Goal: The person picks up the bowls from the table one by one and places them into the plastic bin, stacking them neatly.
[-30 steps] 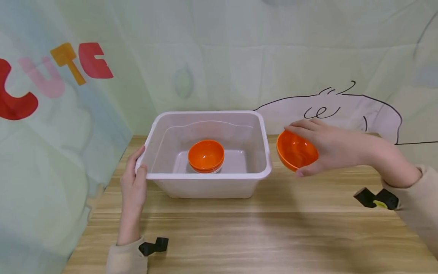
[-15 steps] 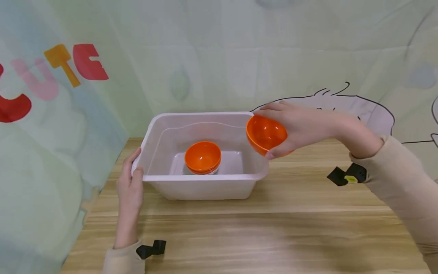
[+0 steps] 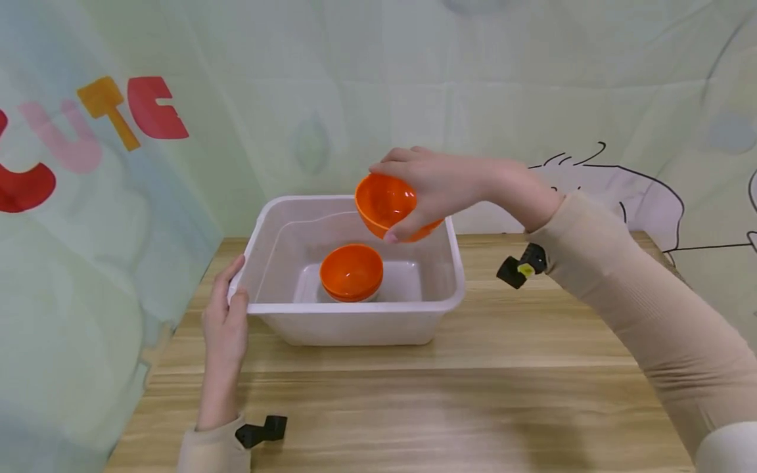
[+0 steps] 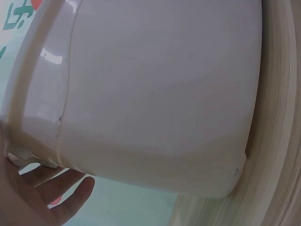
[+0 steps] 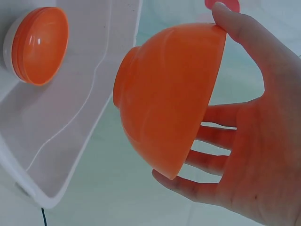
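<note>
An orange bowl (image 3: 384, 200) is held by my right hand (image 3: 434, 187), thumb and fingers spread across its rim. The bowl is tilted, its inside turned toward the head camera, over the right half of a white plastic tub (image 3: 355, 324). In the right wrist view the rounded underside of this bowl (image 5: 169, 94) and its foot ring show. A stack of orange bowls (image 3: 351, 270) stands on the tub's floor, with a white one at the bottom (image 5: 8, 44). My left hand (image 3: 226, 315) grips the tub's left rim, its fingers around the outside edge.
The tub stands on a wood-grain table (image 3: 414, 407) near its back edge. A pale printed cloth (image 3: 378, 98) hangs behind and along the left side. Each sleeve carries a black wrist mount (image 3: 261, 431).
My right hand has carried the orange bowl leftward, from beside the tub to above it. The left hand stays on the rim, and the bowl stack has not moved.
</note>
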The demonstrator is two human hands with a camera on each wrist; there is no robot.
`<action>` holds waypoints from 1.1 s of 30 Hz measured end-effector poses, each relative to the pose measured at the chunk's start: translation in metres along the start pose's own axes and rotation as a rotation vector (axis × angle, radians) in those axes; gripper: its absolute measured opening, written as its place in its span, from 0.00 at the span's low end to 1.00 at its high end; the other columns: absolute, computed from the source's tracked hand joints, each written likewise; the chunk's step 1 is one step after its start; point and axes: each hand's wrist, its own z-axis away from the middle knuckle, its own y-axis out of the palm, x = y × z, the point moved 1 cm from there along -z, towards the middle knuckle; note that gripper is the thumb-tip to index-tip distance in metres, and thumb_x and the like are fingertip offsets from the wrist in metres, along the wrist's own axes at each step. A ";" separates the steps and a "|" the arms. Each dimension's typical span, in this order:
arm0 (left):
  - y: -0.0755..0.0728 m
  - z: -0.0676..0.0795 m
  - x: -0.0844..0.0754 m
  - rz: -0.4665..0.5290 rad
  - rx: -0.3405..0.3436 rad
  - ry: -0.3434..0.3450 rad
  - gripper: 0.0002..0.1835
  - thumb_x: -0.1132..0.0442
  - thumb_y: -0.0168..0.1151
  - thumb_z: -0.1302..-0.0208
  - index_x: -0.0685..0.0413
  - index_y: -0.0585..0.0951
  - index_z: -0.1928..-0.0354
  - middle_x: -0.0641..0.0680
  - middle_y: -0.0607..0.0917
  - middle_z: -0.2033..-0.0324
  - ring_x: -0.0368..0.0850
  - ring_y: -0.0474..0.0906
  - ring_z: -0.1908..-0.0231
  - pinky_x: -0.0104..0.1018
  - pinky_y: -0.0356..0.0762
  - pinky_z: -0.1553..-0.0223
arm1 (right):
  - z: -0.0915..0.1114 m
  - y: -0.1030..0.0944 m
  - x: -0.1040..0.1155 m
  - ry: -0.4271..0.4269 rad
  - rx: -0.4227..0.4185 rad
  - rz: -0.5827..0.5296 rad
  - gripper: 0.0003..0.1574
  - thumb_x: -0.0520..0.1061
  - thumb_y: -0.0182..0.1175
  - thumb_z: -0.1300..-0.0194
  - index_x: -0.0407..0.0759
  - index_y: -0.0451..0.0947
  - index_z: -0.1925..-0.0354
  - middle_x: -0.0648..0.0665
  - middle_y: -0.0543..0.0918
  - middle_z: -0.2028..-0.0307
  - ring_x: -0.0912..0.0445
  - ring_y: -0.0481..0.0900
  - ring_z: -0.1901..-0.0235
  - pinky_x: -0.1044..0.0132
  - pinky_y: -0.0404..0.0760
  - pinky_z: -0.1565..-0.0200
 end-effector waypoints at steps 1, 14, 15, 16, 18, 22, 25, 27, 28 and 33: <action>0.000 0.000 0.000 -0.001 0.002 0.001 0.25 0.60 0.41 0.29 0.30 0.70 0.34 0.43 0.73 0.35 0.44 0.70 0.39 0.30 0.68 0.48 | -0.005 0.000 0.001 0.002 0.004 0.001 0.59 0.67 0.64 0.47 0.45 0.54 0.27 0.48 0.63 0.34 0.50 0.60 0.37 0.57 0.73 0.44; 0.002 0.000 0.000 -0.001 0.020 0.007 0.25 0.61 0.42 0.29 0.28 0.69 0.34 0.42 0.73 0.35 0.34 0.70 0.43 0.25 0.68 0.50 | -0.061 0.010 0.005 0.026 0.047 0.063 0.60 0.71 0.61 0.48 0.45 0.53 0.26 0.47 0.64 0.34 0.51 0.62 0.38 0.58 0.71 0.42; 0.002 0.000 0.000 0.000 0.022 0.008 0.25 0.61 0.42 0.29 0.28 0.69 0.34 0.42 0.73 0.35 0.34 0.70 0.43 0.25 0.67 0.50 | -0.065 0.013 0.005 0.031 0.049 0.071 0.61 0.71 0.61 0.48 0.45 0.53 0.26 0.46 0.64 0.35 0.50 0.62 0.39 0.58 0.71 0.42; 0.003 0.000 0.000 0.001 0.024 0.008 0.25 0.61 0.42 0.29 0.28 0.69 0.34 0.42 0.73 0.35 0.34 0.70 0.43 0.25 0.67 0.50 | -0.069 0.016 0.004 0.033 0.050 0.077 0.61 0.71 0.61 0.48 0.45 0.53 0.26 0.46 0.64 0.34 0.50 0.62 0.39 0.58 0.70 0.42; 0.004 0.001 0.001 0.005 0.030 0.006 0.25 0.60 0.42 0.29 0.28 0.69 0.34 0.42 0.73 0.35 0.36 0.71 0.42 0.25 0.67 0.50 | -0.076 0.022 0.002 0.041 0.060 0.065 0.62 0.72 0.61 0.48 0.45 0.52 0.26 0.46 0.64 0.34 0.50 0.62 0.39 0.59 0.71 0.42; 0.004 0.002 0.002 0.001 0.036 0.010 0.25 0.60 0.42 0.29 0.28 0.69 0.34 0.43 0.73 0.35 0.42 0.71 0.40 0.26 0.67 0.50 | -0.089 0.037 -0.001 0.073 0.094 0.022 0.62 0.72 0.61 0.49 0.47 0.51 0.26 0.46 0.63 0.34 0.50 0.61 0.38 0.58 0.71 0.43; 0.003 0.002 0.003 -0.001 0.035 0.022 0.25 0.61 0.42 0.29 0.29 0.69 0.34 0.43 0.72 0.34 0.44 0.70 0.39 0.27 0.67 0.49 | -0.096 0.047 0.000 0.104 0.124 0.052 0.63 0.74 0.61 0.50 0.49 0.51 0.26 0.47 0.62 0.34 0.51 0.59 0.37 0.56 0.70 0.41; 0.002 0.002 0.003 -0.004 0.030 0.026 0.25 0.61 0.42 0.30 0.29 0.69 0.34 0.43 0.72 0.34 0.44 0.70 0.39 0.27 0.67 0.49 | -0.100 0.053 0.003 0.110 0.141 0.097 0.63 0.75 0.60 0.50 0.50 0.51 0.26 0.47 0.60 0.33 0.50 0.59 0.35 0.55 0.68 0.39; 0.002 0.002 0.003 -0.006 0.027 0.025 0.25 0.61 0.42 0.30 0.29 0.69 0.34 0.43 0.73 0.34 0.44 0.70 0.39 0.26 0.67 0.49 | -0.103 0.056 0.005 0.111 0.148 0.112 0.63 0.76 0.60 0.51 0.51 0.50 0.26 0.47 0.60 0.33 0.49 0.58 0.35 0.54 0.68 0.39; -0.003 0.002 0.002 -0.021 0.009 0.013 0.25 0.61 0.42 0.30 0.28 0.70 0.34 0.43 0.73 0.35 0.43 0.71 0.40 0.26 0.67 0.50 | -0.116 0.074 0.015 0.090 0.189 0.135 0.64 0.73 0.62 0.50 0.49 0.48 0.25 0.43 0.53 0.29 0.44 0.52 0.31 0.51 0.67 0.36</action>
